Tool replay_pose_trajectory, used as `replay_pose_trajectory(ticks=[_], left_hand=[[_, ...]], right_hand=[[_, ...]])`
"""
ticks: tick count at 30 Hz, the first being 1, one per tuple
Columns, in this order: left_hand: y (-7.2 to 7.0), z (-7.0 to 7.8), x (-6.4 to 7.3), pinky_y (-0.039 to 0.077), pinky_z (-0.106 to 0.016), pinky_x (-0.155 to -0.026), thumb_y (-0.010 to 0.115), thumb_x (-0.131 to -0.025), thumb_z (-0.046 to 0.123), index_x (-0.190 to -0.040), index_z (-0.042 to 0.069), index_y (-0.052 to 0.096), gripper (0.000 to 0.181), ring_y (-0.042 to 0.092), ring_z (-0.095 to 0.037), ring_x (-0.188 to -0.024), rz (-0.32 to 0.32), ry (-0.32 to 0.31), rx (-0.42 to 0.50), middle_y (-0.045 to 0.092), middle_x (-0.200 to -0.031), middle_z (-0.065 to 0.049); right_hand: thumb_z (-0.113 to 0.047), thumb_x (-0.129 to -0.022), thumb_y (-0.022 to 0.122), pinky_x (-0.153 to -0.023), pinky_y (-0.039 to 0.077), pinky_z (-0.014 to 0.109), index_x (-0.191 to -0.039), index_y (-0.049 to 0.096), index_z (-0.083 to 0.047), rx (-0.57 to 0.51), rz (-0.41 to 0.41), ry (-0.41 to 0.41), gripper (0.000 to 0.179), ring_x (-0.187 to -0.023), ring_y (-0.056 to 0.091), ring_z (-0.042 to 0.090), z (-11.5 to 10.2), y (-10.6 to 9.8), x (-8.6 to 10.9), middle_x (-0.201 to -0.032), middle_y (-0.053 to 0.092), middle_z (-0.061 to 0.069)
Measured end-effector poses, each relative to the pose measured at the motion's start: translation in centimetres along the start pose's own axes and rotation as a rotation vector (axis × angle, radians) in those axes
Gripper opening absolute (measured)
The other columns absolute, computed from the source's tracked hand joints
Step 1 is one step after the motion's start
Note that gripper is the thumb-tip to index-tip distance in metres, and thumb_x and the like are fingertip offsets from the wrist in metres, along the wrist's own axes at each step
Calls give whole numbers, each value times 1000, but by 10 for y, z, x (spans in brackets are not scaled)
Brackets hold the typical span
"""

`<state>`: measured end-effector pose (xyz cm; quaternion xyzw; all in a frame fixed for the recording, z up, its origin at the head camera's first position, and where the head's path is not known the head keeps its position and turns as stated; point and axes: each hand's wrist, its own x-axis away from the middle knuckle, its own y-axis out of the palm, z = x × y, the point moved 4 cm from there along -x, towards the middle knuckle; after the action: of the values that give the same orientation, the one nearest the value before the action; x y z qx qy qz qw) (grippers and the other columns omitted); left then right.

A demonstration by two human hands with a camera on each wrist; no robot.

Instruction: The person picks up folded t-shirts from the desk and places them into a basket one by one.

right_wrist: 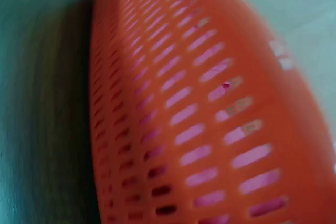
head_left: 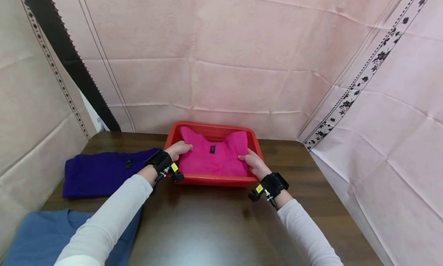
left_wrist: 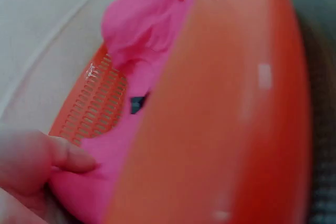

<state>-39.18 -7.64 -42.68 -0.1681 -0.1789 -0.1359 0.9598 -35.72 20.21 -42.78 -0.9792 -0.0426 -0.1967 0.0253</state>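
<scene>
A folded pink shirt (head_left: 212, 162) with a dark neck label lies inside a red slotted plastic basket (head_left: 214, 180). At the shirt's left edge my left hand (head_left: 178, 150) pinches the fabric, thumb on top, just over the basket's rim. My right hand (head_left: 254, 163) holds the opposite edge, thumb on the cloth. The left wrist view shows the left hand's thumb (left_wrist: 73, 157) pressing the pink cloth (left_wrist: 142, 35), its other fingers partly hidden. In the right wrist view the basket's slotted wall (right_wrist: 157, 87) fills the picture, with pink fabric behind the slots; the right hand is out of sight there.
A folded purple shirt (head_left: 93, 175) lies on the wooden table (head_left: 194, 227) left of the basket. Nearer, a blue shirt (head_left: 45, 231) lies partly under my left forearm. Patterned cloth sheets (head_left: 242, 66) hang behind the table and along both sides.
</scene>
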Motion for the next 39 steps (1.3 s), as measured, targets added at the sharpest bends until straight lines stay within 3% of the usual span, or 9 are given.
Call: replay_pose_trajectory(ticks=[5, 11, 14, 19, 23, 28, 31, 34, 39], left_hand=[[1, 7, 17, 39, -30, -74, 45, -93, 13, -120, -8, 40, 34, 43, -24, -90, 45, 49, -264, 42, -108, -15], [6, 30, 47, 46, -45, -85, 62, -86, 22, -125, -11, 42, 55, 54, -38, -101, 285, 332, -864, 49, -117, -28], [20, 33, 52, 33, -56, -99, 68, -83, 29, -137, 0, 37, 69, 38, -43, -124, 147, 384, -1027, 40, -135, -26], [40, 11, 54, 6, -70, -101, 51, -93, 26, -145, 24, 29, 56, 16, -43, -136, -201, 181, -1271, 22, -150, -16], [42, -2, 55, -6, -65, -104, 37, -97, 12, -146, 32, 22, 55, 8, -43, -137, -241, 75, -1253, 14, -153, -10], [38, 1, 55, -3, -64, -105, 43, -95, 12, -146, 29, 25, 56, 12, -43, -137, -228, 125, -1239, 17, -152, -12], [32, 12, 54, 21, -56, -106, 54, -92, 21, -138, 21, 43, 48, 35, -37, -129, -153, 250, -1183, 40, -142, -13], [26, 25, 60, 46, -41, -86, 62, -88, 30, -121, 16, 61, 37, 56, -24, -106, -2, 423, -1063, 61, -119, -7], [20, 42, 104, 46, -23, -55, 61, -88, 32, -108, 20, 67, 24, 60, -9, -74, 188, 631, -878, 68, -98, 3]], right_hand=[[-4, -90, 51, -105, 30, 46, -148, 14, -13, 373, 68, -109, 69, -122, 35, 29, -6, -2, 14, -142, 31, 13], [-16, -85, 65, -101, 37, 47, -144, 32, -18, 1074, 133, -501, 67, -134, 30, 27, -25, 7, 36, -147, 32, 11], [-25, -83, 67, -94, 44, 45, -141, 37, -28, 1246, -52, -516, 65, -137, 23, 29, -22, 16, 36, -150, 25, 11], [-33, -87, 59, -99, 38, 49, -142, 32, -34, 1392, -303, -208, 62, -139, 12, 34, -2, 19, 27, -153, 11, 13], [-29, -93, 49, -105, 24, 57, -142, 28, -37, 1358, -352, -46, 54, -140, 6, 33, 8, 17, 23, -155, 6, 9], [-25, -94, 48, -104, 27, 55, -142, 31, -36, 1318, -342, -61, 52, -140, 9, 34, 6, 18, 18, -155, 7, 9], [-30, -89, 58, -98, 39, 47, -137, 43, -31, 1314, -226, -200, 50, -132, 31, 31, -3, 20, 18, -148, 30, 9], [-31, -86, 64, -77, 48, 35, -127, 57, -23, 1204, -31, -353, 43, -94, 57, 20, -15, 23, 29, -128, 55, 8], [-29, -88, 62, -47, 36, 25, -110, 66, -21, 1003, 162, -645, 24, -54, 46, 12, -32, 38, 72, -94, 68, -3]])
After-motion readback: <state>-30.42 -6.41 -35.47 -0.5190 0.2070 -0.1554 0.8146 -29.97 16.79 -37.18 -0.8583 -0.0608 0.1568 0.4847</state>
